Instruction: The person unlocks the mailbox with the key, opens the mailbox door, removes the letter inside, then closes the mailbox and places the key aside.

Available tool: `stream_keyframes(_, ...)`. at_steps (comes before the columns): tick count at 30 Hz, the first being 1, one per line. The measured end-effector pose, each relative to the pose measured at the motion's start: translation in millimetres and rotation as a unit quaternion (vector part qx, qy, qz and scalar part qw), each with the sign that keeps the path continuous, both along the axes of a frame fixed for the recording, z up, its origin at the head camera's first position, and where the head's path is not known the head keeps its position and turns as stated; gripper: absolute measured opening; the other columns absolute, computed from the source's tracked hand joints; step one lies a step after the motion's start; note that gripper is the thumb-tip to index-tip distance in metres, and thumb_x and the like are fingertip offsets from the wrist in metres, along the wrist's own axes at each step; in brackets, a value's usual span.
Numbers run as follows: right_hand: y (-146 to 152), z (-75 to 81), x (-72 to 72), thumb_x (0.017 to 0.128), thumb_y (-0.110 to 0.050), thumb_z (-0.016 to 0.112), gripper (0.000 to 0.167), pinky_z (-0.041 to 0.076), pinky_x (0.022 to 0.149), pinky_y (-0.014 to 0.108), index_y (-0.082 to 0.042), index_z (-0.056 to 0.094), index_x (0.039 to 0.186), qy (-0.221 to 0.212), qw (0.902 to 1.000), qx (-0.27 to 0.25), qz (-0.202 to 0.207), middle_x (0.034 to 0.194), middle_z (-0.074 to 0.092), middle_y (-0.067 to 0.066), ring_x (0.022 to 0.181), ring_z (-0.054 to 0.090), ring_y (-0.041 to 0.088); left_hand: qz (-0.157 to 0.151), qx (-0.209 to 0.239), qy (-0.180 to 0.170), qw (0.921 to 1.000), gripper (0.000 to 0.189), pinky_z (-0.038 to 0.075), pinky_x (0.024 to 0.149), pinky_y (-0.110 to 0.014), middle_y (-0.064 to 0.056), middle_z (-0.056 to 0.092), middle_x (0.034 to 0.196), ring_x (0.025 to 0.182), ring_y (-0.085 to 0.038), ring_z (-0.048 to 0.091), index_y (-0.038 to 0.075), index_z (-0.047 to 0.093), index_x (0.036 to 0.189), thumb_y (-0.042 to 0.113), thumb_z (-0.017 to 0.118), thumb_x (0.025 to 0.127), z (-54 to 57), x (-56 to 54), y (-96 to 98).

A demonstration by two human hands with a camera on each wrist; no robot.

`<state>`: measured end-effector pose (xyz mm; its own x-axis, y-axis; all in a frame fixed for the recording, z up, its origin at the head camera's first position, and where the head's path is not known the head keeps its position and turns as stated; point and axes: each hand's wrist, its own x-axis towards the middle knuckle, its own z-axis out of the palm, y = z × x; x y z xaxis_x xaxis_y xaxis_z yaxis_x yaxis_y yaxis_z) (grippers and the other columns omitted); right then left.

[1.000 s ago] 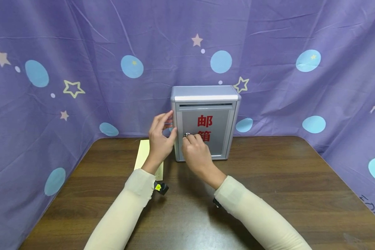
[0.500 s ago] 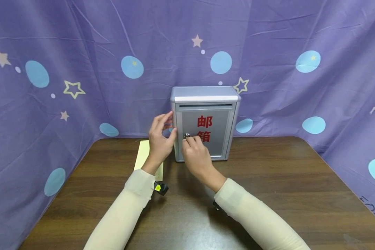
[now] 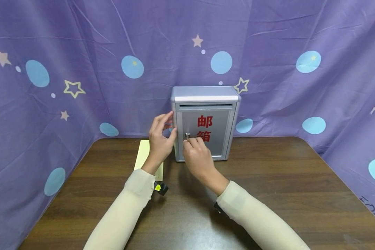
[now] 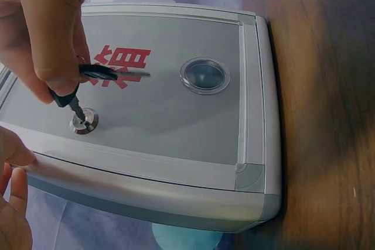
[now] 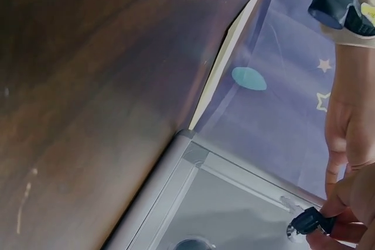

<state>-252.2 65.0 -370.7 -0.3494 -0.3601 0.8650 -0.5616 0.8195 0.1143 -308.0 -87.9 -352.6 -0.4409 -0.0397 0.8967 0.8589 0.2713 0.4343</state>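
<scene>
A grey metal mailbox (image 3: 206, 95) with red characters stands upright on the table. My right hand (image 3: 197, 156) pinches a black-headed key (image 4: 63, 98) at the round lock (image 3: 186, 135) on the door's left side. The key's metal shank points into the lock face; how deep it sits, I cannot tell. A second key (image 4: 108, 73) sticks out sideways from the same fingers. With fairly straight fingers, my left hand (image 3: 160, 139) touches the mailbox's left side and front edge. The door is closed, and a round window (image 4: 205, 76) shows low on it.
A pale yellow envelope-like paper (image 3: 141, 154) lies on the wooden table (image 3: 268, 180), partly hidden under the left forearm. Behind the mailbox hangs a purple curtain (image 3: 162, 34) with stars and blue dots. A slot (image 3: 206, 105) runs across the mailbox's upper front.
My right hand has shifted slightly down and to the right, so more of the lock shows. The left hand and the mailbox have stayed in place.
</scene>
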Motion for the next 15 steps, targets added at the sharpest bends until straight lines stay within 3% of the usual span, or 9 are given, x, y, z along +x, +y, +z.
stream_keyframes(7, 2, 4.3, 10.7, 0.082, 0.003, 0.075, 0.014, 0.060, 0.069, 0.034, 0.002, 0.076, 0.095, -0.066, 0.9968, -0.037, 0.028, 0.090, 0.071, 0.012, 0.078, 0.064, 0.026, 0.002, -0.001, 0.002, 1.0000, 0.059, 0.062, 0.085, -0.038, -0.022, 0.059, 0.122, 0.105, -0.030, 0.065, -0.002, 0.062, 0.136, -0.020, 0.069, 0.080, 1.0, 0.0, 0.0)
stream_keyframes(15, 11, 8.0, 18.8, 0.086, 0.002, 0.073, 0.008, 0.060, 0.064, 0.034, 0.000, 0.077, 0.093, -0.162, 0.9814, -0.086, 0.059, 0.086, 0.073, 0.010, 0.074, 0.066, 0.021, -0.001, 0.002, -0.002, 1.0000, 0.058, 0.061, 0.086, -0.036, -0.023, 0.059, 0.122, 0.105, -0.031, 0.064, -0.004, 0.063, 0.135, -0.020, 0.069, 0.080, -0.1, 0.2, 0.1)
